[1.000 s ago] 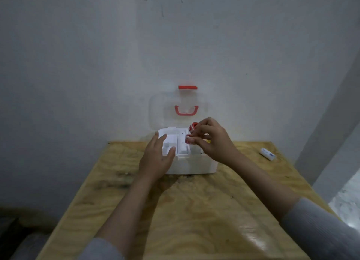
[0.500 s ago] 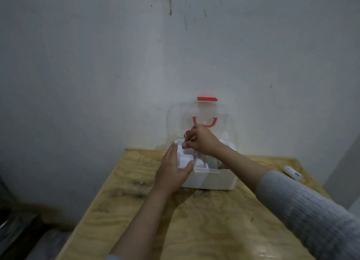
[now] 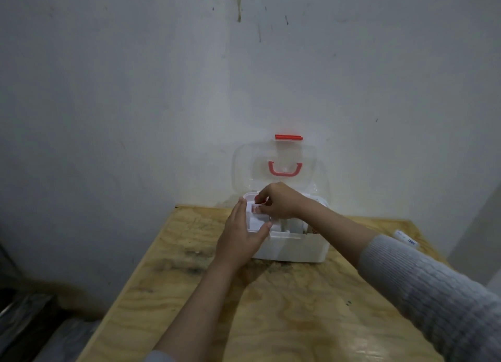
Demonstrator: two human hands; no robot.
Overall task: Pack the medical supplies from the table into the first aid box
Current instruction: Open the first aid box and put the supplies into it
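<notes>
A white first aid box (image 3: pixel 298 246) stands at the far side of the wooden table, its clear lid (image 3: pixel 282 161) with a red handle and red latch raised against the wall. My left hand (image 3: pixel 240 234) rests flat against the box's left front corner, thumb on the rim. My right hand (image 3: pixel 280 200) reaches over the box's left compartments and pinches a small red and white item (image 3: pixel 257 208) just inside the tray. White dividers and packets show inside the box. A white tube (image 3: pixel 405 239) lies on the table at the far right.
The plywood table (image 3: pixel 284 313) ends at a white wall behind the box. Its left edge drops to a dark floor area. A grey wall section stands at the right beyond the tube.
My right hand has moved left and down with the small red item, from above the box's middle into its left compartments. My left hand stayed on the box. The camera view shifted.
</notes>
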